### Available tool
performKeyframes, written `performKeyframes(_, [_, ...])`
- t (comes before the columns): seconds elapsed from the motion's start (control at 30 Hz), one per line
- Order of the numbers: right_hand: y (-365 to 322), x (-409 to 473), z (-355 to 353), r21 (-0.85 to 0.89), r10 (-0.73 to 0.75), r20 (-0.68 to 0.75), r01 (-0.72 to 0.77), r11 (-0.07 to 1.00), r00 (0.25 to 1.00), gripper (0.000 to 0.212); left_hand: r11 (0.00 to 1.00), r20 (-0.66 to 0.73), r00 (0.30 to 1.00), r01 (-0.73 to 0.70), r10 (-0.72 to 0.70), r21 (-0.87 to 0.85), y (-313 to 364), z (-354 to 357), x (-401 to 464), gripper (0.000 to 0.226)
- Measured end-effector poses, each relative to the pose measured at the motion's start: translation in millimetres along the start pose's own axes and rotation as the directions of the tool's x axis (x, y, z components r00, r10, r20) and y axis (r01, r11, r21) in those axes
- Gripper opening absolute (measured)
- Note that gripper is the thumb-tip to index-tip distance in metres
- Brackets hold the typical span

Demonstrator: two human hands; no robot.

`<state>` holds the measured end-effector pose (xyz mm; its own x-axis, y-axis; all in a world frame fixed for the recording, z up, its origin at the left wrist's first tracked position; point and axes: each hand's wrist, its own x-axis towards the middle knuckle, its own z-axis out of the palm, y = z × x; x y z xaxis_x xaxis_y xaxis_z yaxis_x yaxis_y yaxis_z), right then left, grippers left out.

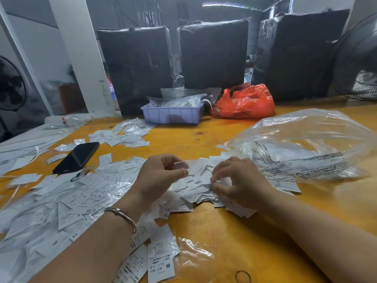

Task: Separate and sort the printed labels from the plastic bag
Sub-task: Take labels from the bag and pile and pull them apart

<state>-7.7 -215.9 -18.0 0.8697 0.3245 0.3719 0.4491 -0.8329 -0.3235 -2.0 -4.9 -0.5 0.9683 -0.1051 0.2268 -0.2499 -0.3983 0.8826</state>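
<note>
A heap of small white printed labels [195, 193] lies in the middle of the yellow table [224, 231], between my hands. My left hand [161, 176] pinches a white label between thumb and fingers just above the heap. My right hand [238, 180] has its fingers curled down into the heap, pinching at labels there. A large clear plastic bag [306, 144] with black print lies open to the right, touching the heap. More labels marked S, XS, XL and M are spread over the left and near side [67, 205].
A black phone [78, 156] lies at the left. A lilac tray [173, 114] of bagged labels and a red plastic bag [244, 103] stand at the back. Black wrapped bundles [214, 54] rise behind the table. A black rubber band [242, 276] lies near the front edge.
</note>
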Motion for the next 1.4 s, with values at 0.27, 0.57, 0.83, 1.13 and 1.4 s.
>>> performKeyframes(0.27, [2,-1,-11,0.332,0.113,-0.187,-0.045,0.942,0.976,0.007,1.000,0.040,0.999,-0.029,0.029,0.006,-1,1,0,0.011])
performKeyframes(0.57, [5,-1,-22,0.870,0.357,-0.033,-0.148,0.470,0.934,0.010,0.995,0.039,0.994,-0.100,0.100,-0.008,2,0,-2,0.029])
performKeyframes(0.83, [1,-5,-23,0.809,0.233,-0.149,-0.017,0.587,0.961,0.042,0.985,0.118,0.981,-0.147,0.156,-0.085,5,1,-4,0.047])
performKeyframes(1.13, [-17,-10,-24,0.175,-0.231,-0.236,0.275,0.945,0.944,0.054,0.987,0.288,0.946,-0.120,0.145,-0.103,11,3,-8,0.037])
performKeyframes(1.4, [-20,-12,-35,0.382,-0.210,-0.249,0.295,0.876,0.945,0.043,0.996,0.398,0.914,-0.057,0.079,-0.067,15,3,-9,0.038])
